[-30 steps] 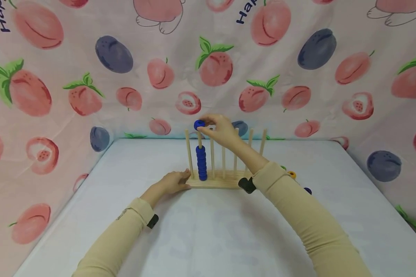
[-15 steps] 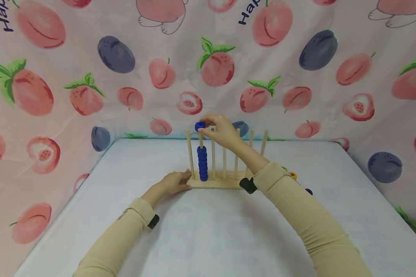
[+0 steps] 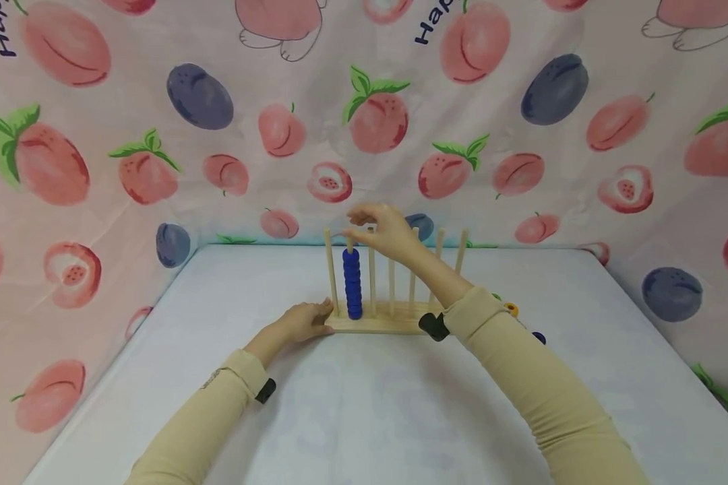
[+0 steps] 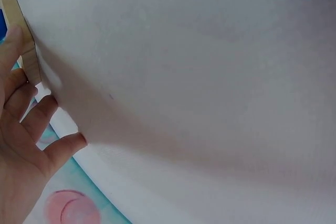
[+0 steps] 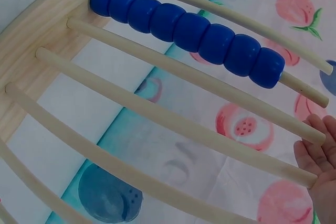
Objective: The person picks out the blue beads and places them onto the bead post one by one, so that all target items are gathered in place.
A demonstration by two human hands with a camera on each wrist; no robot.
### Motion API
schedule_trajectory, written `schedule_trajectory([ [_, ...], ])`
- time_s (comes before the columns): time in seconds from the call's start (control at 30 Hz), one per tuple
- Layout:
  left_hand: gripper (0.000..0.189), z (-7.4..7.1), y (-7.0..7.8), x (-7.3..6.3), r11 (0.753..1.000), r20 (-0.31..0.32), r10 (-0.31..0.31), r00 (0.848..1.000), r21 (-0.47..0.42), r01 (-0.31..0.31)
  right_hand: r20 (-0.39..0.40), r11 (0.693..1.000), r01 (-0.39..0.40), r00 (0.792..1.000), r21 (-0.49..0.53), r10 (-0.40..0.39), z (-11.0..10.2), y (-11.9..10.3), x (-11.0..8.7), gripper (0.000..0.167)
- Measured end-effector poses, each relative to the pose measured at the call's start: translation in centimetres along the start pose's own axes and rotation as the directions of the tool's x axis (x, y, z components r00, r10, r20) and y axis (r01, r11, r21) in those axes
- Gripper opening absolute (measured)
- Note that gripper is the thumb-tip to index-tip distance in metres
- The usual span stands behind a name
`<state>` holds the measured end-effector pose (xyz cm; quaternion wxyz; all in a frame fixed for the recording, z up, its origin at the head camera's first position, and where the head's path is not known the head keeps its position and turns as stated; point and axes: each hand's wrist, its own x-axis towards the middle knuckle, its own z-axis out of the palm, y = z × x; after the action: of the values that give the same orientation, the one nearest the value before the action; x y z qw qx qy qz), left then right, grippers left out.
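Note:
A wooden peg rack (image 3: 376, 327) stands upright on the table, with a row of pale pegs. Blue beads (image 3: 352, 284) are stacked on its second peg from the left; that peg's bare tip shows past the top bead in the right wrist view. My left hand (image 3: 303, 320) grips the left end of the rack's base, thumb at the front. In the left wrist view the other fingers (image 4: 39, 116) are spread by the base's end. My right hand (image 3: 388, 232) hovers beside the top of the bead-filled peg, fingers loosely bent, nothing between them.
A yellow bead (image 3: 511, 310) and a dark blue bead (image 3: 539, 338) lie on the white table (image 3: 364, 411) to the right, partly behind the right sleeve. A bit of green shows there too. A fruit-patterned cloth (image 3: 376, 121) hangs behind the table.
The blue bead that my right hand pinched at the peg's top has been let go and has dropped onto the stack, which is taller. My left hand stays at the rack's end.

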<state>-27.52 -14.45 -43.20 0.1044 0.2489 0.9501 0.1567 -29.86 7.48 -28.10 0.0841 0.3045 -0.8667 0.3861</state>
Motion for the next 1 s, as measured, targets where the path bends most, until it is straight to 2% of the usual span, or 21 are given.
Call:
schedule_trajectory([
  [0.3,0.063,-0.4,-0.3,-0.3,1.0,-0.011,-0.012,1.0,0.005,0.012,0.006,1.0,0.001,1.0,0.003,-0.001,0.2,-0.2,0.2,0.04],
  [0.43,0.063,-0.2,-0.7,-0.1,0.999,-0.009,-0.011,1.0,-0.03,0.01,0.002,1.0,0.0,1.0,0.006,0.0,0.2,-0.4,0.1,0.04],
  [0.53,0.065,0.0,-1.0,0.0,0.998,-0.013,0.007,1.0,-0.06,-0.008,-0.006,1.0,-0.009,1.0,0.011,0.009,0.2,-0.3,0.1,0.039],
  [0.57,0.066,0.2,-1.3,0.1,0.998,-0.027,0.032,0.999,-0.049,-0.034,-0.011,1.0,-0.012,1.0,0.013,0.012,0.2,-0.3,0.0,0.039],
  [0.67,0.069,0.3,-1.4,0.3,0.998,-0.022,0.046,0.999,-0.048,-0.047,-0.028,1.0,-0.02,0.999,0.016,0.02,0.2,-0.1,-0.1,0.039],
  [0.77,0.066,0.4,-1.2,0.3,0.998,-0.012,0.026,1.0,-0.057,-0.026,-0.04,0.999,-0.016,0.999,0.027,0.018,0.2,0.1,-0.2,0.039],
  [0.8,0.065,0.3,-0.9,0.3,0.998,0.003,0.001,1.0,-0.07,-0.001,-0.042,0.999,-0.012,0.999,0.03,0.014,0.2,0.2,-0.2,0.039],
  [1.0,0.062,0.0,-0.3,-0.1,1.0,0.003,-0.014,1.0,-0.01,0.015,-0.052,0.997,0.032,0.998,0.064,-0.029,0.2,0.3,-0.3,0.037],
])
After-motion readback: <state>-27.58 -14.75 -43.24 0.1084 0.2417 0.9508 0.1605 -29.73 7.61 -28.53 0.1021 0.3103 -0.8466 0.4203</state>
